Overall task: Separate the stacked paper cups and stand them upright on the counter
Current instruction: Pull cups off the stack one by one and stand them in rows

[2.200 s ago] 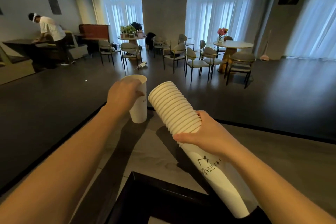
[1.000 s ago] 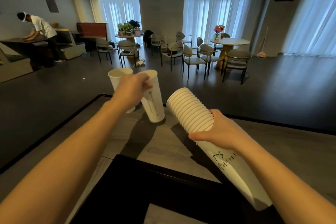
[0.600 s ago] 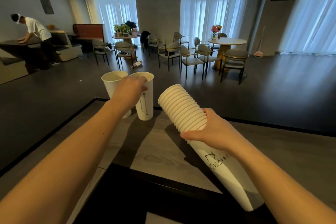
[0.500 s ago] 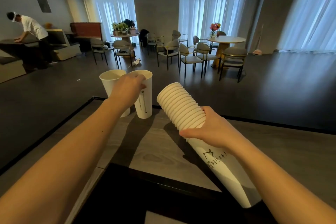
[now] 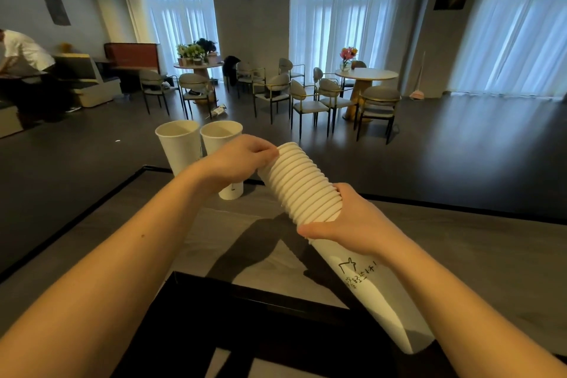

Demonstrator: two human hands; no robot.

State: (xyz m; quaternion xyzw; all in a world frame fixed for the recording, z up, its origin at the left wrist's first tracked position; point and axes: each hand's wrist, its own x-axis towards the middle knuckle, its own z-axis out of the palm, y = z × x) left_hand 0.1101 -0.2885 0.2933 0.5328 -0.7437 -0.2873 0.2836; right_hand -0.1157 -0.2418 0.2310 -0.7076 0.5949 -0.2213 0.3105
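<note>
A long stack of white paper cups (image 5: 303, 190) slants from lower right up toward the middle, rims pointing up and left. My right hand (image 5: 346, 224) is wrapped around the stack just below the rims. My left hand (image 5: 242, 159) pinches the rim of the topmost cup in the stack. Two separate white cups stand upright side by side at the far edge of the grey counter (image 5: 460, 255): the left cup (image 5: 178, 147) and the right cup (image 5: 221, 138), whose lower part is partly hidden behind my left hand.
A black rectangular frame (image 5: 276, 301) lies on the counter near me. Beyond the counter is a dark floor with round tables and chairs (image 5: 310, 98). A person in a white shirt (image 5: 21, 52) bends over a table at far left.
My left hand let go of the second cup, which now stands upright beside the first, and moved right to the top rim of the stack.
</note>
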